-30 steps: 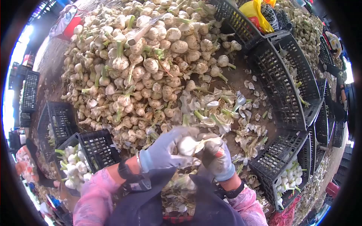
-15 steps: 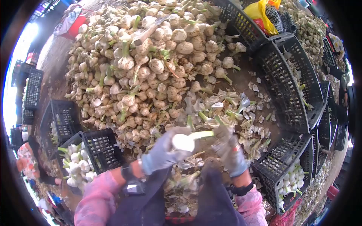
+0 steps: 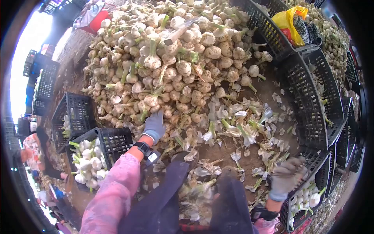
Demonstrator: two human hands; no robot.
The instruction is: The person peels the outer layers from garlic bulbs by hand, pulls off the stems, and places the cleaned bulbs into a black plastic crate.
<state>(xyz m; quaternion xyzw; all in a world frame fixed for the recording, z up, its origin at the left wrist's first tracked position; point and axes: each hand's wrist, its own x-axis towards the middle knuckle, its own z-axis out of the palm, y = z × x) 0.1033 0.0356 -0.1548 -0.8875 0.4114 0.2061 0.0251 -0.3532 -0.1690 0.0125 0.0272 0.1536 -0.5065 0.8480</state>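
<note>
My left hand (image 3: 155,128), in a grey glove, reaches into the near edge of a large heap of garlic bulbs (image 3: 183,68). Its fingers touch the bulbs, but the fingertips are partly hidden, so a grip cannot be made out. Over the near rim of the right black crate (image 3: 314,158) is my right hand (image 3: 287,177), gloved too, slightly blurred, with its fingers apart and no bulb in them. Cleaned white garlic bulbs lie in that crate. One bulb with a green stem (image 3: 314,200) is at its right side.
Another crate of cleaned garlic (image 3: 89,160) stands at left. Loose skins and stem pieces (image 3: 245,130) cover the ground ahead. A wooden-looking handle (image 3: 181,32) rests on the heap. More black crates (image 3: 300,89) line the right; a yellow bag (image 3: 290,23) lies beyond. Another person (image 3: 35,150) is at far left.
The white garlic bulb has left my left hand. That hand has moved forward and left to the heap, while my right hand has swung right to the crate. The view has shifted slightly.
</note>
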